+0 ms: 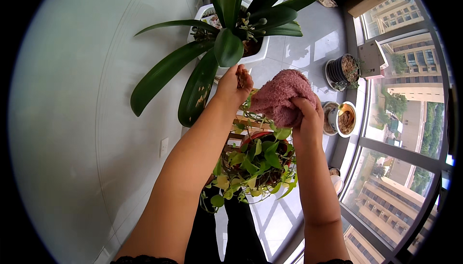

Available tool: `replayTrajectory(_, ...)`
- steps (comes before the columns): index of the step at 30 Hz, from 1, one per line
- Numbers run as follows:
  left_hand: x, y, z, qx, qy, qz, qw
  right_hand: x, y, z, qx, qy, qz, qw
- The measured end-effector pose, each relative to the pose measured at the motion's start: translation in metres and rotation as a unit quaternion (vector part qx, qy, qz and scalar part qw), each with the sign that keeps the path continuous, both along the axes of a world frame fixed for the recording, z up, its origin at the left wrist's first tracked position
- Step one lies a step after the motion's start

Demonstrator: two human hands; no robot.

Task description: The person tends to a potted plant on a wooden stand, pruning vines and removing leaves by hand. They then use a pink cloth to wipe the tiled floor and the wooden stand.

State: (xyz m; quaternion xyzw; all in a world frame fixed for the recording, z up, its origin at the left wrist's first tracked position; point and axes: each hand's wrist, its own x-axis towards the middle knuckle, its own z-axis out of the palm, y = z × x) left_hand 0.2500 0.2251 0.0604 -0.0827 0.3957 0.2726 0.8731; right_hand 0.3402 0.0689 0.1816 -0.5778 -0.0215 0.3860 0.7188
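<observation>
Two hands (pixel 231 88) (pixel 308 118) (one pink cloth (pixel 282 95))

A white outlet (pixel 164 147) sits low on the pale wall (pixel 62 119). Near the grey window frame (pixel 410 154), 1 dark ridged pot (pixel 333 69) holds a small plant beside a pale box (pixel 372 61), and 1 white round pot (pixel 333 118) stands nearer. Outside, beige buildings (pixel 415 54) rise near green trees (pixel 432 129)

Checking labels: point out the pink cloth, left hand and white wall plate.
Pink cloth (pixel 281 94): head view, middle of its bunched fabric.
Left hand (pixel 232 85): head view, middle of the hand.
White wall plate (pixel 164 147): head view, centre of its face.
</observation>
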Motion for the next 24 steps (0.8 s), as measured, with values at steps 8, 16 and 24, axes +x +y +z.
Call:
replayTrajectory(8,0.04,0.052,0.019,0.029,-0.008,0.087,0.996,0.028,0.019,-0.026,-0.042,0.018,0.012,0.999)
replayTrajectory(16,0.038,0.034,-0.023,0.303,0.177,-0.048,0.935,0.04,0.017,-0.043,-0.039,0.057,0.004,0.998)
replayTrajectory(24,0.068,0.033,-0.051,0.844,0.362,-0.384,0.095,0.036,0.006,-0.05,-0.035,0.062,0.005,0.997)
